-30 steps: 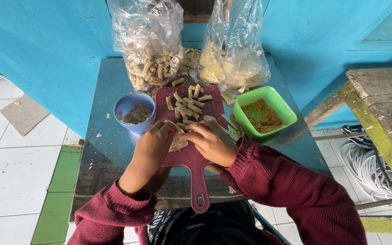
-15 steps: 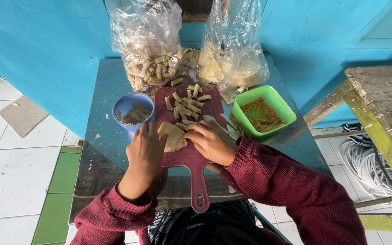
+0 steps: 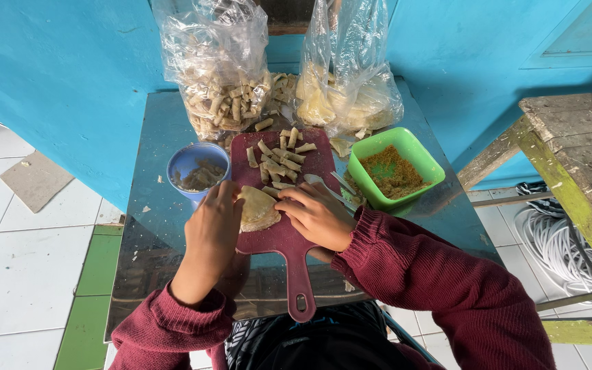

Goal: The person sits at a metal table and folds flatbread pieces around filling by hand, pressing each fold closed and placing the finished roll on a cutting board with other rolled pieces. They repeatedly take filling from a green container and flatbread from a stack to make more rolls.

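Both hands pinch a pale folded dough wrapper on a maroon plastic cutting board.
Blue cup, green tub, clear bags crowd the steel bench; blue walls.

Sleeves: long, dark maroon knit, one on each arm, reaching to the wrists.
Cuffs: ribbed bands, slightly gathered, the same maroon as the sleeves.
Fabric: soft, thick weave with loose folds along the forearms and at the elbows.
Left hand: bare, no glove, no ring or watch that shows.
Right hand: bare, no glove, no ring or band visible on the fingers.
Lower garment: dark cloth at the lap, with a black-and-white patterned patch near the left side.
Markings: no print or badge visible on the sleeves.
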Available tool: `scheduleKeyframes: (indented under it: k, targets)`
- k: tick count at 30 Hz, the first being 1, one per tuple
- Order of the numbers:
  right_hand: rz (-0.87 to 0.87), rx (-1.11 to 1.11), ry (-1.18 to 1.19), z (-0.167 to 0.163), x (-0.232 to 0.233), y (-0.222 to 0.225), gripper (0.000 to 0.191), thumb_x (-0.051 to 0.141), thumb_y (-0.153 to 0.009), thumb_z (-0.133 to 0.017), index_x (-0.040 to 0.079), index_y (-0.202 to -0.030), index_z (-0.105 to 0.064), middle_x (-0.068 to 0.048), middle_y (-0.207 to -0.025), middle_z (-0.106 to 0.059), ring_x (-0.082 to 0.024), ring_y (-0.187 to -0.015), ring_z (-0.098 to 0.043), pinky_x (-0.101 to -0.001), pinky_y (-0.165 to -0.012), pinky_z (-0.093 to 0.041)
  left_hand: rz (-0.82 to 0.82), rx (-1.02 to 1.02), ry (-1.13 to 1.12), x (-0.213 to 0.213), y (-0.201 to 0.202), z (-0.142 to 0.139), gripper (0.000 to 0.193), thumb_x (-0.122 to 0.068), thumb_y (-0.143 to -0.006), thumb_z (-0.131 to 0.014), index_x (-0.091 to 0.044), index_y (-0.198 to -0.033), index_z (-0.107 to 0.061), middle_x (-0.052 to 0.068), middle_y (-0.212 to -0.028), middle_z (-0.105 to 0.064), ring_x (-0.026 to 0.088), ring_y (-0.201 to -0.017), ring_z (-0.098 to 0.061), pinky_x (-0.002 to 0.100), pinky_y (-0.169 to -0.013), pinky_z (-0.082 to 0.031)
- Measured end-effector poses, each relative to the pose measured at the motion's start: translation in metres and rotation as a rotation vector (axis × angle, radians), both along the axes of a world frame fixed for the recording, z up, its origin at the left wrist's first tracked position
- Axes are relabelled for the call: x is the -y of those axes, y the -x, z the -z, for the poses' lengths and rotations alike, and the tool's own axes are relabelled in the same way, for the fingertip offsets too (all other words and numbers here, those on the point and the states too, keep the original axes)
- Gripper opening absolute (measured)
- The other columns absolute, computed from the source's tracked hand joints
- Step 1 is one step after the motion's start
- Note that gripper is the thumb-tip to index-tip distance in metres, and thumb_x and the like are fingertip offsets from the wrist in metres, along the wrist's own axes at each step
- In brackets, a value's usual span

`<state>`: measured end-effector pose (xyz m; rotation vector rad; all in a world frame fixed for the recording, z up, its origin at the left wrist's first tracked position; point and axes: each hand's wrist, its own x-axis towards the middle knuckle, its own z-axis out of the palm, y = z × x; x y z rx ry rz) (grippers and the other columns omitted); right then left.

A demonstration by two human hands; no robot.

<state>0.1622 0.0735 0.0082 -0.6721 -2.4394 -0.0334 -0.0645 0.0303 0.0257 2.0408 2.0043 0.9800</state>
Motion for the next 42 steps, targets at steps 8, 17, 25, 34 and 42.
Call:
scheduleKeyframes:
  k: [8,17,25,34,42]
  targets:
    - [-0.006,0.015,0.007,0.0,0.0,0.002,0.03,0.007,-0.084,-0.072,0.009,-0.114,-0.07,-0.003,-0.12,-0.063,-0.024,-0.108,-0.062,-0.0399,-0.096,-0.049,-0.123,-0.135,0.158,-0.003,0.003,0.012,0.018,-0.029,-0.092,-0.067,-0.016,-0.105,-0.067,0.005,-0.103,-0.072,0.031,-0.092,-0.072,0.046,-0.068,-0.058]
    - [0.007,0.026,0.006,-0.002,0.003,0.003,0.028,0.008,-0.085,-0.071,0.008,-0.113,-0.07,-0.002,-0.119,-0.063,-0.023,-0.109,-0.062,-0.0397,-0.095,-0.05,-0.135,-0.167,0.069,-0.003,0.001,0.019,0.015,-0.026,-0.093,-0.068,-0.013,-0.099,-0.064,0.006,-0.099,-0.071,0.029,-0.093,-0.072,0.045,-0.066,-0.058]
    - [0.007,0.034,-0.001,-0.001,0.003,0.003,0.028,0.009,-0.086,-0.071,0.008,-0.114,-0.069,-0.003,-0.121,-0.063,-0.024,-0.11,-0.062,-0.0402,-0.095,-0.05,0.005,-0.103,-0.056,-0.003,0.001,0.011,0.014,-0.023,-0.093,-0.065,-0.01,-0.097,-0.06,0.009,-0.093,-0.072,0.034,-0.088,-0.072,0.046,-0.065,-0.057]
    - [0.026,0.035,-0.04,0.006,0.002,0.003,0.029,0.008,-0.085,-0.071,0.009,-0.114,-0.069,-0.003,-0.12,-0.063,-0.023,-0.11,-0.061,-0.0404,-0.097,-0.048,0.092,0.122,0.059,-0.003,0.009,0.006,0.022,-0.022,-0.099,-0.059,-0.004,-0.107,-0.05,0.019,-0.086,-0.073,0.042,-0.077,-0.071,0.049,-0.065,-0.056]
    - [-0.124,0.058,-0.121,0.012,0.013,0.011,0.043,0.01,-0.086,-0.072,0.01,-0.129,-0.068,-0.002,-0.119,-0.063,-0.02,-0.108,-0.058,-0.0414,-0.101,-0.045,0.18,0.324,-0.052,-0.028,0.009,0.025,0.02,-0.015,-0.099,-0.064,0.001,-0.107,-0.053,0.021,-0.088,-0.072,0.038,-0.08,-0.074,0.042,-0.064,-0.058]
